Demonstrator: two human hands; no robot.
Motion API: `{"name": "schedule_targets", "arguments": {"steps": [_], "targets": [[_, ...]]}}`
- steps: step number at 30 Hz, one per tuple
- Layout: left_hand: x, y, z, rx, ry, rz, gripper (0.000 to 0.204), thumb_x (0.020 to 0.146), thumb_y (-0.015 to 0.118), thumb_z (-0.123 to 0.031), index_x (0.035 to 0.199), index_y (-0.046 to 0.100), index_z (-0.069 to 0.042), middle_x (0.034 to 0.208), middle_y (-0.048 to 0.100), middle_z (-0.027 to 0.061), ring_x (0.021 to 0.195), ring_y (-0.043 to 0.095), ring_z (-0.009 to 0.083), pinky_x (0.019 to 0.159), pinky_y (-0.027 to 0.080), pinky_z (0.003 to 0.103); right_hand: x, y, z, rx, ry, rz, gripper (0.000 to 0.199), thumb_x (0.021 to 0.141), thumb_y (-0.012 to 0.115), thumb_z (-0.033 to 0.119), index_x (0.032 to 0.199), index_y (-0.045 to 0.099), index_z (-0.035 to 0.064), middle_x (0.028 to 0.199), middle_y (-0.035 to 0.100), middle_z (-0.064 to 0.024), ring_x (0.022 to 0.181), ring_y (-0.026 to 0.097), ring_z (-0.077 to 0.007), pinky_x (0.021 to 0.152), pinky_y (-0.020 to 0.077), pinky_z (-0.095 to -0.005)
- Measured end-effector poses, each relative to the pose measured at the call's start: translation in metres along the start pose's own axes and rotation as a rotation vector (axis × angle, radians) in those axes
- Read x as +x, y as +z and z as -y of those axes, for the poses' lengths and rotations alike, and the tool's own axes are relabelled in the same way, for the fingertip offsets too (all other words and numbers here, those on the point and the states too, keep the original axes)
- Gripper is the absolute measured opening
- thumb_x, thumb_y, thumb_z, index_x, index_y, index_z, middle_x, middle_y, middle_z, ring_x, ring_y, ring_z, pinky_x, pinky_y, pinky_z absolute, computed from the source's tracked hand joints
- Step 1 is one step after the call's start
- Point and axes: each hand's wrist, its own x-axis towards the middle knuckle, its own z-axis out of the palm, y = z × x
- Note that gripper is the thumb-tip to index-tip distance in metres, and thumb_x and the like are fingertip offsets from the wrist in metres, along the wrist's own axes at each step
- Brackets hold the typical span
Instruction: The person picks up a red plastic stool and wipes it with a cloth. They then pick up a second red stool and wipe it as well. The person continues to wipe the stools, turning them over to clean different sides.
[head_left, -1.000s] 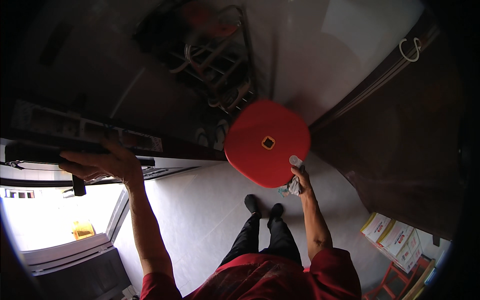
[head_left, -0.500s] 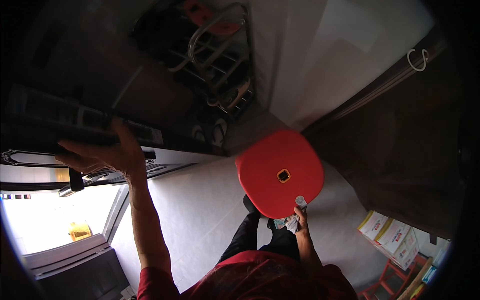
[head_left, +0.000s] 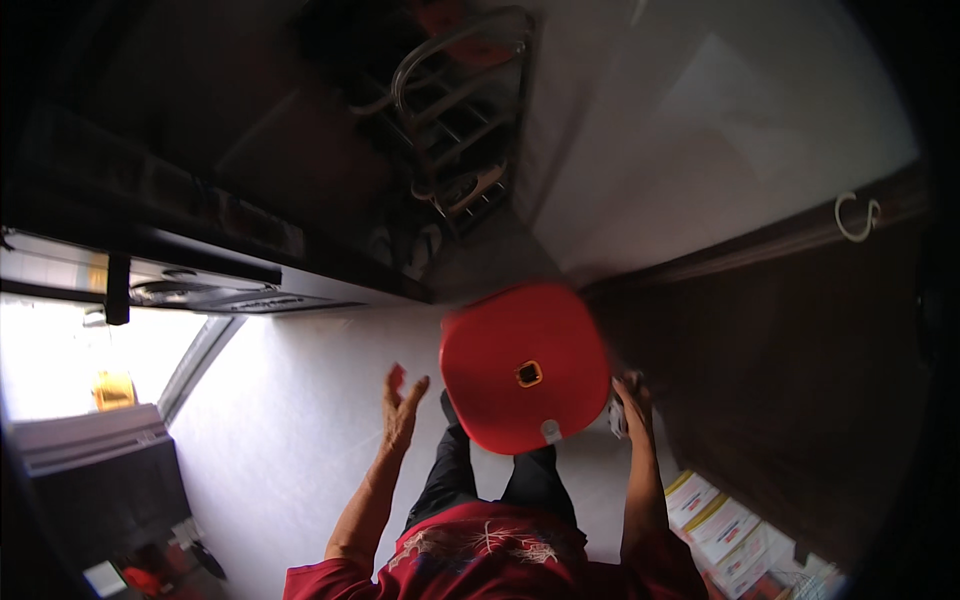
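A round-cornered red plastic stool (head_left: 500, 350) with a small square hole in the middle of its seat hangs in front of my legs, above the pale floor. My right hand (head_left: 632, 400) grips its right edge, and a bit of grey cloth shows under the fingers. My left hand (head_left: 400, 405) is raised just left of the stool with its fingers spread, holding nothing and a little apart from the seat's rim. My black trousers and red shirt show below the stool.
A dark ledge (head_left: 200, 270) runs along the left above a bright window (head_left: 60, 360). A metal rack with shoes (head_left: 460, 140) stands ahead. A dark wooden door (head_left: 780, 380) with a hook (head_left: 855, 215) fills the right. Printed boxes (head_left: 720, 525) lie at lower right.
My left hand has let go of the dark ledge and dropped toward the stool. The stool has come down and closer to my body, still in my right hand.
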Motion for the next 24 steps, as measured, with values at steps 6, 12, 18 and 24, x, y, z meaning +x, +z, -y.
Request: {"name": "schedule_targets", "arguments": {"steps": [6, 12, 18, 24], "targets": [[-0.012, 0.074, 0.029, -0.295, -0.282, 0.055, 0.072, 0.069, 0.074, -0.042, 0.116, 0.045, 0.005, 0.105, 0.056, 0.0126, 0.089, 0.058, 0.0170, 0.075, 0.048, 0.037, 0.085, 0.029, 0.034, -0.134, -0.124, 0.456, 0.044, 0.069, 0.073, 0.038, 0.087, 0.053, 0.0025, 0.081, 0.049, -0.0033, 0.071, 0.048, -0.0137, 0.066, 0.0413, -0.0286], [-0.004, 0.087, 0.043, -0.202, -0.387, -0.277, 0.063, 0.067, 0.077, -0.032, 0.104, 0.049, 0.010, 0.092, 0.059, 0.0185, 0.080, 0.062, 0.0197, 0.063, 0.054, 0.031, 0.120, 0.024, 0.013, -0.224, -0.158, 0.580, 0.065, 0.064, 0.075, 0.038, 0.109, 0.052, -0.0020, 0.103, 0.052, -0.0089, 0.094, 0.049, -0.0204, 0.081, 0.0395, -0.0328], [-0.021, 0.068, -0.001, -0.482, -0.328, 0.046, 0.080, 0.064, 0.078, -0.036, 0.113, 0.035, 0.011, 0.098, 0.055, 0.0189, 0.081, 0.061, 0.0215, 0.064, 0.054, 0.030, 0.103, -0.004, 0.048, -0.506, 0.135, 0.467, 0.094, 0.058, 0.068, 0.062, 0.129, 0.043, 0.0064, 0.127, 0.043, -0.0159, 0.117, 0.041, -0.0321, 0.090, 0.0365, -0.0384], [-0.073, 0.060, -0.081, -0.447, -0.247, -0.173, 0.077, 0.063, 0.079, -0.036, 0.117, 0.040, 0.003, 0.103, 0.053, 0.0169, 0.094, 0.057, 0.0233, 0.081, 0.049, 0.035, 0.050, 0.000, 0.132, -0.517, 0.032, 0.533, 0.090, 0.067, 0.057, 0.064, 0.132, 0.036, 0.0062, 0.129, 0.039, -0.0170, 0.117, 0.041, -0.0282, 0.090, 0.0358, -0.0417]]}}
